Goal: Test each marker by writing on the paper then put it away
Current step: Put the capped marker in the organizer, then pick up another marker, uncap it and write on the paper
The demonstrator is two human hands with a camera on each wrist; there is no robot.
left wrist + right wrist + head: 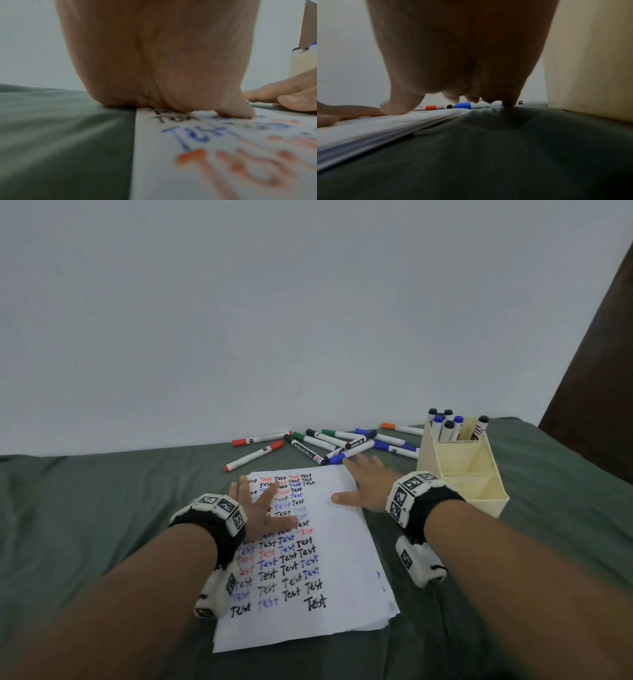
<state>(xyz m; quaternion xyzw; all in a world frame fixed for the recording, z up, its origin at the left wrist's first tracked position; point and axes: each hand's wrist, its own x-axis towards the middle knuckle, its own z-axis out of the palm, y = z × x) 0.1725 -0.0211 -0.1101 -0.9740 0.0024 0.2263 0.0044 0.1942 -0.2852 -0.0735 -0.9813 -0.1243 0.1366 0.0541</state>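
Head view: a stack of paper (329,549), its top sheet covered with rows of "Test" in black, blue and red, lies on a green cloth-covered surface (85,525); the left hand (263,513) rests flat on the sheet's left part, fingers straight and spread, holding nothing; the right hand (364,484) lies flat across the paper's far right corner, fingers straight, holding nothing, fingertips just short of the loose markers (329,443); these markers, capped in red, green, black, blue and orange, lie scattered beyond the paper near the wall (274,302); a cream organizer (479,498) stands to the right of the paper; its far compartment holds upright markers (445,424) with black and blue caps; the nearer compartments show only bare walls.

Left wrist view: the left hand (154,60) presses down at the paper's (223,169) left edge, its heel partly on the green cloth (60,135); blurred black, blue and orange lettering fills the sheet; the right hand (291,97) lies flat at far right; the organizer (298,65) stands behind it.

Right wrist view: the right hand (462,54) arches over the paper's (376,128) edge, thumb on the sheet, fingertips (509,104) on the cloth (488,155); a blue-capped marker (464,105) and an orange-banded marker (429,107) lie just beyond; the organizer's wall (590,60) rises at right.
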